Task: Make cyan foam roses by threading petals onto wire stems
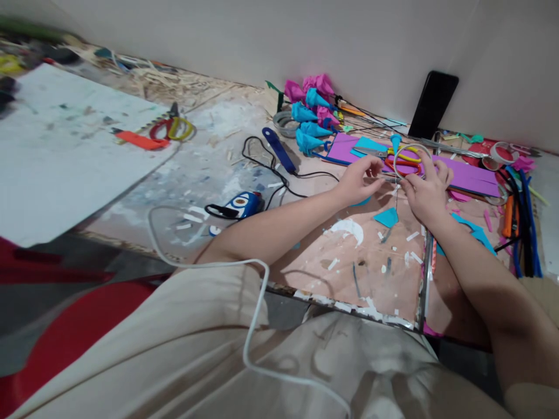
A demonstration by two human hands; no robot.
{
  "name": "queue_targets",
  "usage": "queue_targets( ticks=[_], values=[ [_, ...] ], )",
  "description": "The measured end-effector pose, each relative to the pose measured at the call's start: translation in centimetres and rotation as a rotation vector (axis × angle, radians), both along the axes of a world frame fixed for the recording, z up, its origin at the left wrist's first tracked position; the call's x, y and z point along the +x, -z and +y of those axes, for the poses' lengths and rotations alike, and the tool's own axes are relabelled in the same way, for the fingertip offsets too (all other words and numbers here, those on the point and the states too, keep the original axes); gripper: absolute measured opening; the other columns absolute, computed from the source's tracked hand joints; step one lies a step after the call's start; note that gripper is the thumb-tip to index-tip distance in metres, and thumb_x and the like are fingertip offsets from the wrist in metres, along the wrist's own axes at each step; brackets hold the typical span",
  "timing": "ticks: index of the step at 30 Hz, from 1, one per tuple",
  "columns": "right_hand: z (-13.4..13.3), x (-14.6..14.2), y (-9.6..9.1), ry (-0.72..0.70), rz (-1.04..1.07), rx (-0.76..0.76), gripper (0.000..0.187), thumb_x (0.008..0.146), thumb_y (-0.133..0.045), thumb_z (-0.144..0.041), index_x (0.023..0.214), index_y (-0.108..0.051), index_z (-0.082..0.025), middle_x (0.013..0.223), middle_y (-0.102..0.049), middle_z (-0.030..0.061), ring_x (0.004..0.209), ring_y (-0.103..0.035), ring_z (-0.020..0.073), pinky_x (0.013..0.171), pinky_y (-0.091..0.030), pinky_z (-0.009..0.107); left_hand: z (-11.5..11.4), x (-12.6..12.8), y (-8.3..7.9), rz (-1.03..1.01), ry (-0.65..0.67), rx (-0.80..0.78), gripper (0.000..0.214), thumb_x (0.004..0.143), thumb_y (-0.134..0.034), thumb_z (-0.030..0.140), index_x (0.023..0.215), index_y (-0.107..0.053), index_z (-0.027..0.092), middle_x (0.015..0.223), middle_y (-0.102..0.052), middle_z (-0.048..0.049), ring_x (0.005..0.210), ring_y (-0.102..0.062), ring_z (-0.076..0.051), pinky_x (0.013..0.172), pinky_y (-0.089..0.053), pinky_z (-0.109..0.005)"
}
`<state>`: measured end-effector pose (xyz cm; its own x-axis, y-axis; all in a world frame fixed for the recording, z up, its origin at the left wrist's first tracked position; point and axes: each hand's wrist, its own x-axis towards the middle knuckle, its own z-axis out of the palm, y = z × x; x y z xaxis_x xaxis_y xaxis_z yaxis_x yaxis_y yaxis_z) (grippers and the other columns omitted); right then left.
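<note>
Both of my hands meet over a stained pinkish board [349, 262]. My right hand [425, 192] is closed around a roll of clear tape [404, 160], held upright. My left hand [360, 179] pinches at the tape's lower edge, fingers together. A thin dark wire [396, 201] hangs down from between the hands, with a blue paper piece [386, 217] at its lower end. Just behind the hands lie yellow-and-red scissors [404, 158] on purple paper [467, 174].
Pink and blue paper cones [311, 113] on wires lie at the back, by a dark phone [432, 105] leaning on the wall. A blue glue gun [238, 205], pipe cleaners [522, 227], a white sheet [65, 151], more scissors [172, 128] and a white cable [253, 326] surround me.
</note>
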<state>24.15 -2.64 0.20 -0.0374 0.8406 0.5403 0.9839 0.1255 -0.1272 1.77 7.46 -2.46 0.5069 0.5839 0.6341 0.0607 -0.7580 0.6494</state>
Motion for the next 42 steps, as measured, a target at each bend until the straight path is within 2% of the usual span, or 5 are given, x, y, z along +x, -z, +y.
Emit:
queue_targets(
  ticks=[5,9,13,20,42],
  values=[
    [0.4,0.2,0.0,-0.126,0.092,0.048,0.020,0.103,-0.063,-0.027,0.089,-0.076,-0.022,0.163,-0.064,0.0176,0.156,-0.047,0.0468,0.125,-0.026,0.078,-0.1,0.2,-0.1,0.007,-0.041,-0.022,0.022,0.096,-0.068,0.032,0.114,-0.063,0.020,0.105,-0.074,-0.0053,0.086,-0.066,-0.013,0.078,-0.054,-0.027],
    [0.8,0.5,0.3,-0.264,0.063,0.004,0.027,0.108,-0.054,-0.026,0.106,-0.081,-0.021,0.124,-0.083,0.0183,0.119,-0.071,0.0351,0.121,-0.043,0.063,0.1,0.1,-0.1,0.045,-0.106,-0.036,0.023,0.092,-0.067,0.026,0.113,-0.063,0.020,0.106,-0.075,-0.0055,0.089,-0.067,-0.015,0.082,-0.056,-0.030],
    [0.8,0.5,0.4,-0.281,0.010,-0.045,0.035,0.108,-0.052,-0.025,0.125,-0.081,-0.019,0.090,-0.079,0.0126,0.093,-0.068,0.0308,0.103,-0.051,0.053,0.4,0.1,0.0,0.095,-0.144,0.016,0.026,0.094,-0.071,0.030,0.116,-0.063,0.020,0.111,-0.076,-0.0079,0.102,-0.071,-0.021,0.094,-0.058,-0.037],
    [0.7,0.2,0.6,-0.324,-0.041,-0.051,0.034,0.106,-0.048,-0.023,0.115,-0.081,-0.016,0.093,-0.076,0.0157,0.094,-0.064,0.0324,0.097,-0.049,0.049,0.0,0.0,-0.1,0.149,-0.114,0.214,0.039,0.097,-0.072,0.037,0.133,-0.067,0.022,0.144,-0.069,-0.0167,0.140,-0.065,-0.032,0.120,-0.052,-0.051],
    [0.6,-0.5,0.7,-0.395,-0.007,0.005,0.027,0.100,-0.058,-0.022,0.096,-0.084,-0.024,0.076,-0.076,0.0072,0.079,-0.065,0.0256,0.092,-0.052,0.047,-0.6,0.4,-0.1,0.229,0.051,0.233,0.011,0.100,-0.066,0.034,0.098,-0.072,0.025,0.100,-0.080,-0.0078,0.102,-0.073,-0.024,0.093,-0.053,-0.040]
  ],
)
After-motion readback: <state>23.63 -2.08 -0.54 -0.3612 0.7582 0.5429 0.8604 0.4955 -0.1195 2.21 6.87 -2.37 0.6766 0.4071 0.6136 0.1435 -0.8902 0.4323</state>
